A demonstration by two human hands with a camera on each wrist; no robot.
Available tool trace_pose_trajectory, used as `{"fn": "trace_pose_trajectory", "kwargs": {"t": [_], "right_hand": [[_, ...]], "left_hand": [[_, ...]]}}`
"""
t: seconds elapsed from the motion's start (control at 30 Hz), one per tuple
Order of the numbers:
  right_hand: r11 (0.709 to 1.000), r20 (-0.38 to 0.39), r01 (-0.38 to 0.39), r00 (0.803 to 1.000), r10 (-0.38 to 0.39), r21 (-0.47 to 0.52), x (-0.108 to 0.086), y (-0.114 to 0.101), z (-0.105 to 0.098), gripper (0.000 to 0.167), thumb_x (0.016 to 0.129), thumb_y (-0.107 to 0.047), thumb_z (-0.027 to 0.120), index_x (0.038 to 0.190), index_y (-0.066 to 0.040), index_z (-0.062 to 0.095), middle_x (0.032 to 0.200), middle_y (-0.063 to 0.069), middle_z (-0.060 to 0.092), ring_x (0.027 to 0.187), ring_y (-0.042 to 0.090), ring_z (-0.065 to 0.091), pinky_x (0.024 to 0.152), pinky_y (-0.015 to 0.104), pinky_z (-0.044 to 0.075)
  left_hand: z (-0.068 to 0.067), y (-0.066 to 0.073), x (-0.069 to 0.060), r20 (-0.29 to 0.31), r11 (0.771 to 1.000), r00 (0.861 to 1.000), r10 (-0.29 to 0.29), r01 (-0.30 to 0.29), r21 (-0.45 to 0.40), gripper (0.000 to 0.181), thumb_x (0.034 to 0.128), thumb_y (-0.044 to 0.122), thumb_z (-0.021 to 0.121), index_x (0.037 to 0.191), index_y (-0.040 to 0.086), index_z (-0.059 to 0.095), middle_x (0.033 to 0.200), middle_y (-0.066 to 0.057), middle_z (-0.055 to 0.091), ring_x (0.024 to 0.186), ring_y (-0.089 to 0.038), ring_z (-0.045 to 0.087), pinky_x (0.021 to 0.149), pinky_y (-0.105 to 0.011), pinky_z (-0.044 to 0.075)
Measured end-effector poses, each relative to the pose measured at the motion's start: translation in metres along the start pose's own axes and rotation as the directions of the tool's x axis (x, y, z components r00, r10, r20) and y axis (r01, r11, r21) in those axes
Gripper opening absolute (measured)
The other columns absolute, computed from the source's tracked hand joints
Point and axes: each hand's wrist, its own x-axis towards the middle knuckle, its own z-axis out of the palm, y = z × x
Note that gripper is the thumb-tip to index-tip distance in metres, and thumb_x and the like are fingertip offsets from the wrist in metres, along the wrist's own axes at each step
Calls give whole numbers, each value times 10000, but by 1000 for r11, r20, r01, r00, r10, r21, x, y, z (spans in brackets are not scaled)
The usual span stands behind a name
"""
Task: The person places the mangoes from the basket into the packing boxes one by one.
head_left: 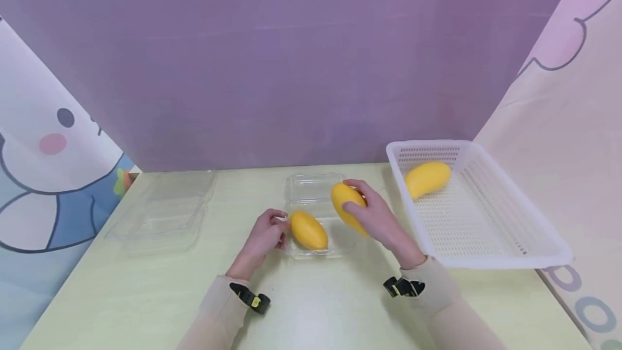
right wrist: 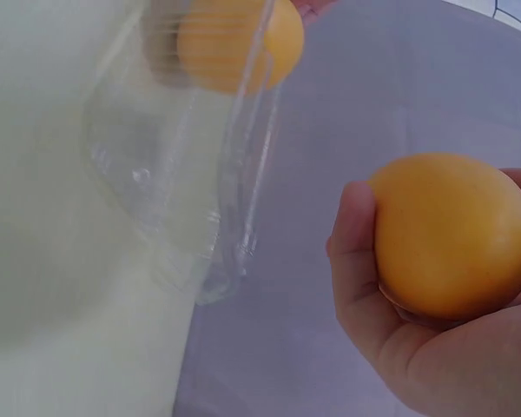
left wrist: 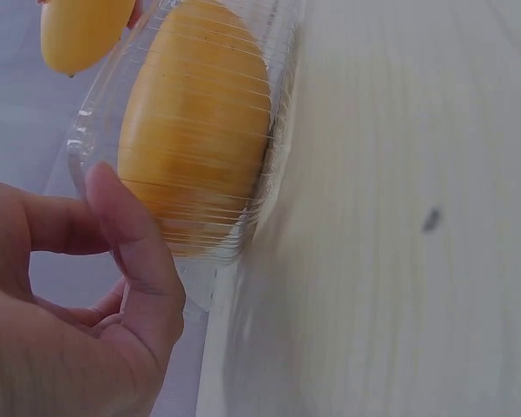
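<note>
A clear plastic clamshell box (head_left: 342,236) lies with its lid folded back in the middle of the table. One yellow mango (head_left: 308,230) rests in its left half, also seen through the ribbed wall in the left wrist view. My left hand (head_left: 262,235) pinches the box's left rim between thumb and finger. Over the box's right side, my right hand (head_left: 381,219) grips a second mango (head_left: 346,201), thumb on one side and fingers round the other. In the right wrist view this held mango (right wrist: 451,239) is apart from the box.
At the right stands a white perforated basket (head_left: 495,262) with another mango (head_left: 427,178) near its back left corner. More clear plastic packaging (head_left: 162,212) lies open at the table's left. A purple backdrop (head_left: 291,69) rises behind the table (head_left: 311,307).
</note>
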Motion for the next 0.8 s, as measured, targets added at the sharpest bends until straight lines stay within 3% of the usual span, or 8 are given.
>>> {"fn": "trace_pose_trajectory", "kwargs": {"t": [0.6,0.8], "right_hand": [[1000,-17,12,1000,-11,20,8,18,20,528,935,-168,646,1444,-108,520,1264,152,589,957,278,591,784,355,502],[999,-12,21,1000,-21,-28,10,25,27,542,930,-184,663,1448,-110,523,1288,140,605,975,263,601,791,360,518]], "left_hand": [[3,1,1,3,1000,1000,4,-4,4,285,986,77,594,1244,-21,523,960,-170,585,622,-191,554,557,-282,529],[3,2,-1,-11,1000,1000,2,-2,19,284,987,76,593,1248,-16,526,962,-169,582,623,-179,549,562,-283,530]]}}
